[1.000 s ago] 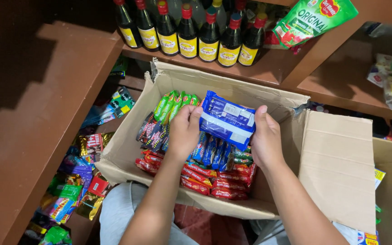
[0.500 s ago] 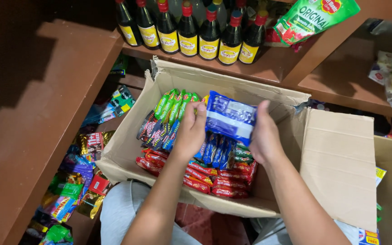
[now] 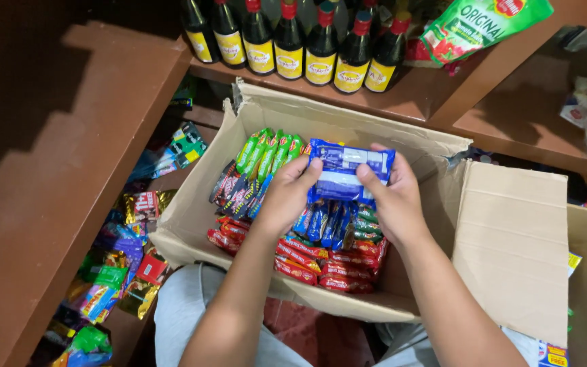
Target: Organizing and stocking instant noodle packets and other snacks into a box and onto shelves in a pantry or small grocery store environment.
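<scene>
Both hands are up over an open cardboard box [image 3: 198, 217] here, and they're clamped on the same thing: a blue snack pack [image 3: 349, 170] with a pale band across it. The left hand [image 3: 287, 197] has it by the left end, thumb on the front, and the right hand [image 3: 390, 197] has the right end, fingers curled round the edge. The pack sits just above the box's contents, near the back wall. Inside the box there's a row of green wrapped bars [image 3: 266, 151] at the back left, dark and blue packets [image 3: 238, 190] next to them, more small blue packs [image 3: 324, 224] right under the hands, and red wrapped bars [image 3: 327, 261] along the front. Behind the box, a wooden shelf [image 3: 409, 102] carries a line of dark bottles [image 3: 307, 47] with red caps and yellow labels, plus a green pouch [image 3: 477, 27]. Lower left, loose colourful snack packets [image 3: 117, 272] are piled up.
</scene>
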